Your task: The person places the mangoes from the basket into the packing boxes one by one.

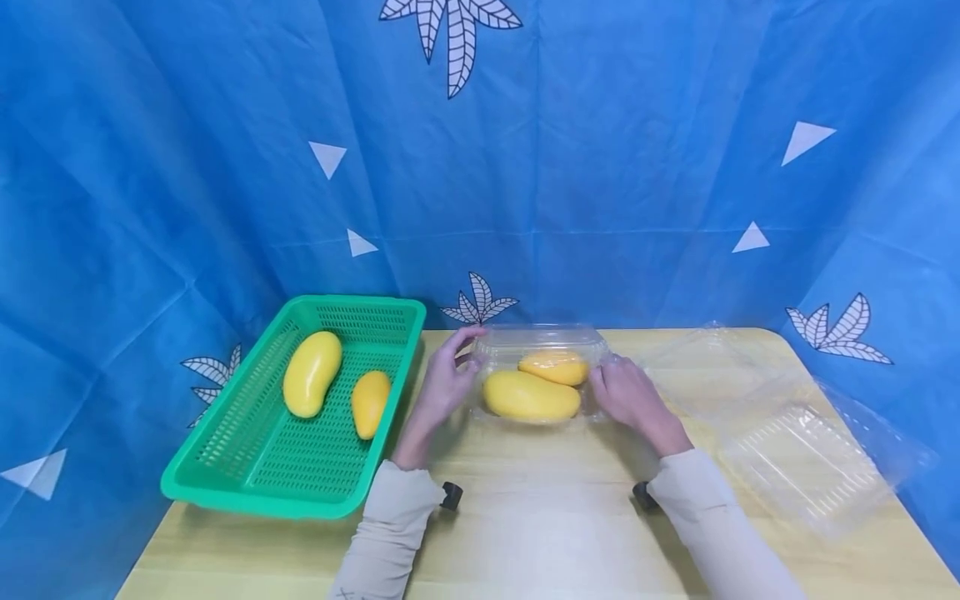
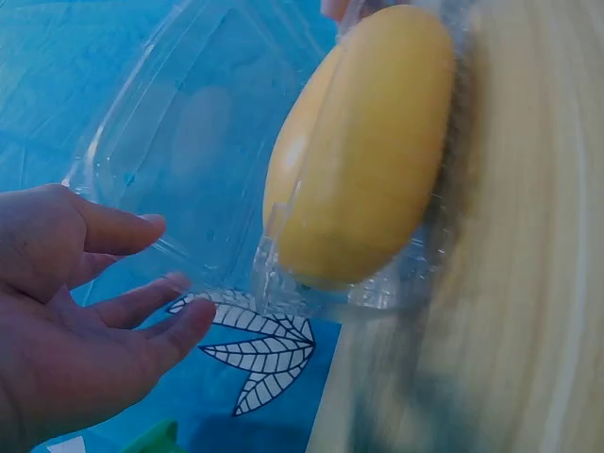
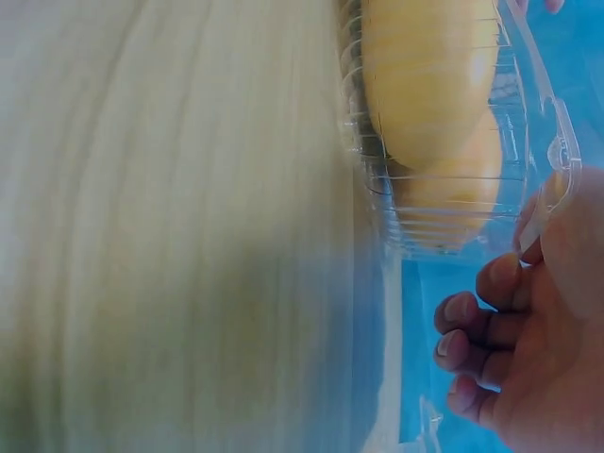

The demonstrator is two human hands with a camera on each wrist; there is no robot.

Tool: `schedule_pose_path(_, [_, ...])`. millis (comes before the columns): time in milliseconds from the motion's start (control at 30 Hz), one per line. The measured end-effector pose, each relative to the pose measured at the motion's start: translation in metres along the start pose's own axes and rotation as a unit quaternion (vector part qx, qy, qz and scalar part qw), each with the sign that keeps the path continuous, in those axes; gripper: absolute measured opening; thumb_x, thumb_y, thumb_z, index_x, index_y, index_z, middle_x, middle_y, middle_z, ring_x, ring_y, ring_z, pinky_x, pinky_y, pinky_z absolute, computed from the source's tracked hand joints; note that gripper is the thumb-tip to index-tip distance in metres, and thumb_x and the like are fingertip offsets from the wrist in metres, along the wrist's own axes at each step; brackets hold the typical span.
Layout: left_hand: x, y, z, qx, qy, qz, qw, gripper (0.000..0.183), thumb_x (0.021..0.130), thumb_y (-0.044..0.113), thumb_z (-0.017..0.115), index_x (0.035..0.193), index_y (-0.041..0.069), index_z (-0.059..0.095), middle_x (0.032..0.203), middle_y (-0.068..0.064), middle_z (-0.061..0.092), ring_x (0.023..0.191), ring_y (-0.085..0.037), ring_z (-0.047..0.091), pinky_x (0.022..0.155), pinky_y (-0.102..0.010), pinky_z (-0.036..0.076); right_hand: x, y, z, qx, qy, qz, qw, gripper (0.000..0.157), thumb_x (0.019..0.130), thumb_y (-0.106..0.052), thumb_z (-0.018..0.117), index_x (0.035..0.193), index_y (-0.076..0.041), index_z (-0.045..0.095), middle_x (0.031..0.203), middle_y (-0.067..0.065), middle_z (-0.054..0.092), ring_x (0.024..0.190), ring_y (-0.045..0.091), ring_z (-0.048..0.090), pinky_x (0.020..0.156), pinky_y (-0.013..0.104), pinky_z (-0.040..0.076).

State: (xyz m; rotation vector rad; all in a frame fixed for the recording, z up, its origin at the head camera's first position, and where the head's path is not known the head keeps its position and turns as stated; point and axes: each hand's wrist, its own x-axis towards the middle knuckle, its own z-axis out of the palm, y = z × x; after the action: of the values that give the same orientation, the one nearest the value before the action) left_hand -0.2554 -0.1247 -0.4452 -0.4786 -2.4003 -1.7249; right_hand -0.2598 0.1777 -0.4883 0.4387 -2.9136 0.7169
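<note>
A clear plastic clamshell box (image 1: 540, 335) holds two yellow mangoes: a larger one (image 1: 531, 397) in front and a smaller, more orange one (image 1: 555, 367) behind. Its lid (image 2: 203, 142) stands raised at the back in the left wrist view. My left hand (image 1: 448, 377) is at the lid's left edge, thumb and fingers apart and loosely extended. On the opposite side, my right hand (image 1: 628, 392) pinches the rim at the box's right corner, its other fingers curled (image 3: 472, 330).
To the left stands a green perforated basket (image 1: 262, 502) with a long yellow mango (image 1: 312, 374) and a smaller orange-yellow mango (image 1: 371, 405) inside. More clear plastic boxes (image 1: 806, 462) lie open on the wooden table's right side. A blue patterned cloth (image 1: 600, 167) hangs behind.
</note>
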Motion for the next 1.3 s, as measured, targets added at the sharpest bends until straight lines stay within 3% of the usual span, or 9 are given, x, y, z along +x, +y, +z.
schedule_pose_path(100, [-0.003, 0.002, -0.003, 0.038, -0.011, 0.010, 0.9992, 0.044, 0.098, -0.009, 0.059, 0.140, 0.001, 0.055, 0.148, -0.014, 0.054, 0.142, -0.032, 0.045, 0.110, -0.047, 0.045, 0.005, -0.002, -0.002, 0.000, 0.002, -0.002, 1.000, 0.057, 0.111, -0.029, 0.023, 0.100, 0.007, 0.066, 0.101, 0.026, 0.064, 0.099, 0.045, 0.060, 0.093, 0.060, 0.048])
schedule_pose_path(233, [-0.009, 0.003, -0.007, 0.070, -0.028, 0.012, 0.9970, 0.054, 0.095, -0.012, 0.059, 0.146, 0.003, 0.050, 0.154, -0.013, 0.048, 0.144, -0.033, 0.041, 0.111, -0.048, 0.044, 0.009, -0.004, -0.005, 0.008, -0.009, 0.001, 1.000, 0.061, 0.111, -0.031, 0.019, 0.124, 0.013, 0.060, 0.116, 0.030, 0.063, 0.109, 0.048, 0.058, 0.100, 0.062, 0.045])
schedule_pose_path(467, [-0.021, 0.000, -0.005, 0.095, -0.050, 0.002, 0.9942, 0.072, 0.090, -0.014, 0.064, 0.155, 0.005, 0.039, 0.161, -0.015, 0.038, 0.143, -0.040, 0.041, 0.111, -0.052, 0.042, 0.017, 0.000, -0.002, 0.033, -0.017, 0.017, 0.999, 0.038, 0.108, -0.025, 0.030, 0.101, 0.000, 0.057, 0.091, 0.015, 0.057, 0.083, 0.032, 0.055, 0.080, 0.052, 0.050])
schedule_pose_path(633, [-0.027, -0.004, 0.000, 0.099, -0.050, -0.002, 0.9938, 0.073, 0.091, -0.008, 0.069, 0.156, 0.003, 0.037, 0.161, -0.015, 0.036, 0.145, -0.038, 0.038, 0.112, -0.052, 0.041, 0.018, 0.007, 0.002, 0.088, -0.018, 0.027, 0.996, 0.031, 0.107, -0.024, 0.036, 0.105, 0.000, 0.055, 0.090, 0.014, 0.060, 0.081, 0.030, 0.057, 0.074, 0.046, 0.051])
schedule_pose_path(800, [-0.031, -0.007, 0.003, 0.094, -0.045, -0.009, 0.9945, 0.073, 0.091, -0.008, 0.069, 0.155, 0.006, 0.039, 0.162, -0.014, 0.036, 0.145, -0.038, 0.037, 0.113, -0.050, 0.041, 0.011, 0.012, -0.001, 0.172, -0.029, 0.040, 0.984, 0.025, 0.109, -0.020, 0.041, 0.111, 0.000, 0.054, 0.099, 0.018, 0.064, 0.086, 0.030, 0.060, 0.072, 0.041, 0.052])
schedule_pose_path(1033, [-0.033, -0.010, 0.009, 0.084, -0.041, -0.014, 0.9955, 0.081, 0.084, -0.016, 0.071, 0.155, 0.007, 0.040, 0.161, -0.018, 0.036, 0.147, -0.039, 0.034, 0.111, -0.049, 0.043, 0.003, 0.015, -0.013, 0.239, -0.048, 0.070, 0.967, 0.031, 0.112, -0.024, 0.035, 0.102, 0.000, 0.053, 0.086, 0.009, 0.054, 0.078, 0.023, 0.050, 0.069, 0.035, 0.044])
schedule_pose_path(1200, [-0.035, -0.012, 0.011, 0.090, -0.028, -0.017, 0.9954, 0.083, 0.080, -0.017, 0.074, 0.153, 0.009, 0.043, 0.160, -0.017, 0.036, 0.145, -0.039, 0.037, 0.108, -0.048, 0.047, -0.004, 0.009, -0.019, 0.288, -0.048, 0.091, 0.952, 0.028, 0.108, -0.010, 0.034, 0.110, 0.006, 0.057, 0.084, 0.010, 0.058, 0.077, 0.021, 0.053, 0.069, 0.031, 0.046])
schedule_pose_path(1300, [-0.036, -0.012, 0.010, 0.092, -0.024, -0.023, 0.9952, 0.082, 0.081, -0.016, 0.075, 0.153, 0.008, 0.044, 0.161, -0.019, 0.033, 0.143, -0.041, 0.039, 0.107, -0.048, 0.047, -0.010, 0.003, -0.023, 0.311, -0.054, 0.110, 0.942, 0.033, 0.107, -0.011, 0.034, 0.123, 0.008, 0.056, 0.085, 0.010, 0.060, 0.074, 0.020, 0.053, 0.065, 0.029, 0.046])
